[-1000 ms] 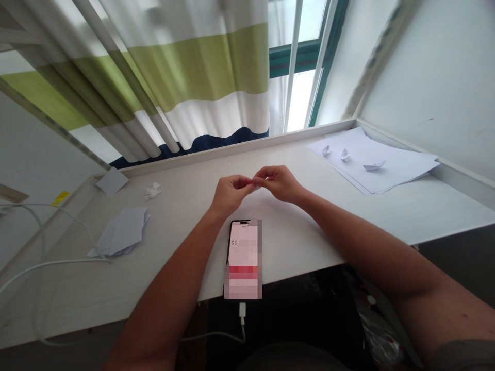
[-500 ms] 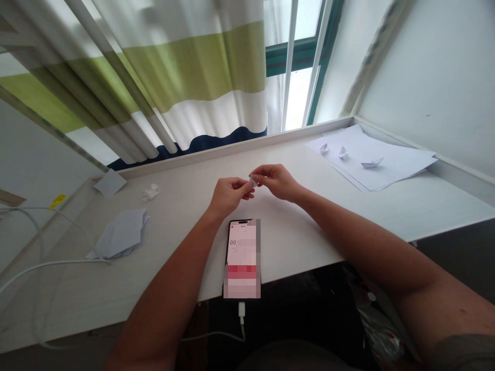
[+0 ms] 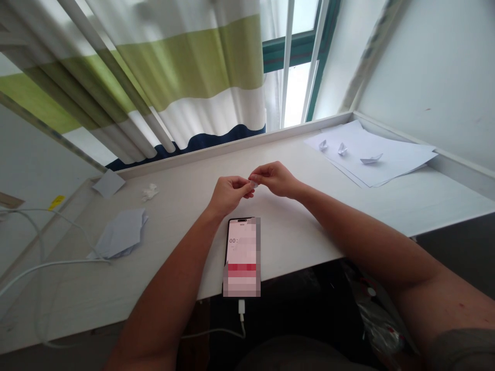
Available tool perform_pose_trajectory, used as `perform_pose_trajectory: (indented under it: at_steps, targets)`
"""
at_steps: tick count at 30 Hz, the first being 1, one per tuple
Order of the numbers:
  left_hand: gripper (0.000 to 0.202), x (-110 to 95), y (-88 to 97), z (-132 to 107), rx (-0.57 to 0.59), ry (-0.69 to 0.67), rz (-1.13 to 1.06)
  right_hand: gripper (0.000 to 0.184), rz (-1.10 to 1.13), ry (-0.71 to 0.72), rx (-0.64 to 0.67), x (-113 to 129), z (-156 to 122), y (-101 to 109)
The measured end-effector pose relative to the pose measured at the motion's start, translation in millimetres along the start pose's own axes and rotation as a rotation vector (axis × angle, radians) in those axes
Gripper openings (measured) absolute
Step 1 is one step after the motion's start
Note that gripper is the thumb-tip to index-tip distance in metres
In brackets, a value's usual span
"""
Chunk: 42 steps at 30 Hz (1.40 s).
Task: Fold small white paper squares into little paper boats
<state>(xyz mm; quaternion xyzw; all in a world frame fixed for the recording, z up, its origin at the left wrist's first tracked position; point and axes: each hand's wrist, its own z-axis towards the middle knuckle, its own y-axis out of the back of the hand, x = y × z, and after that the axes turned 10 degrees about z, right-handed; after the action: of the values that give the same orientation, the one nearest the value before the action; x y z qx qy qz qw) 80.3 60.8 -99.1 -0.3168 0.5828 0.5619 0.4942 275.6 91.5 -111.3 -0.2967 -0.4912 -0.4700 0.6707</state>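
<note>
My left hand [image 3: 231, 195] and my right hand [image 3: 275, 179] meet above the white desk [image 3: 294, 232], their fingertips pinching a small piece of folded white paper [image 3: 253, 183]. Most of that paper is hidden by my fingers, so its shape is hard to make out. Just below my wrists lies a smartphone [image 3: 242, 256] with a blurred screen, its lower end overhanging the desk's front edge. Neither hand touches the phone.
Several small white paper boats [image 3: 371, 159] stand on loose white sheets [image 3: 371, 159] at the far right. To the left lie a folded paper stack [image 3: 120, 234], crumpled tissue [image 3: 149, 192], a paper square [image 3: 109, 183] and a white cable [image 3: 50, 264].
My hands have shifted only slightly and still pinch the small paper. The whole scene sits a little higher and further left in the view.
</note>
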Motion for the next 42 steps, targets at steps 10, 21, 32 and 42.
perform_pose_trajectory:
  at_steps: [10,21,32,42]
  targets:
    - [0.043,-0.9,0.8,-0.8,0.049,-0.042,-0.038,0.044,-0.062,-0.011,-0.03,9.4,-3.7,-1.9]
    - [0.042,4.0,-1.5,4.2,-0.114,-0.045,-0.099,0.044,0.071,0.036,-0.098,5.2,-1.4,-5.4]
    - [0.028,13.6,-5.2,1.5,-0.289,-0.259,0.185,0.021,-0.207,0.086,-0.156,13.0,-9.4,-20.4]
    - [0.029,11.5,-5.5,5.6,-0.186,-0.285,-0.033,0.052,-0.006,0.062,-0.141,5.4,-4.2,-10.4]
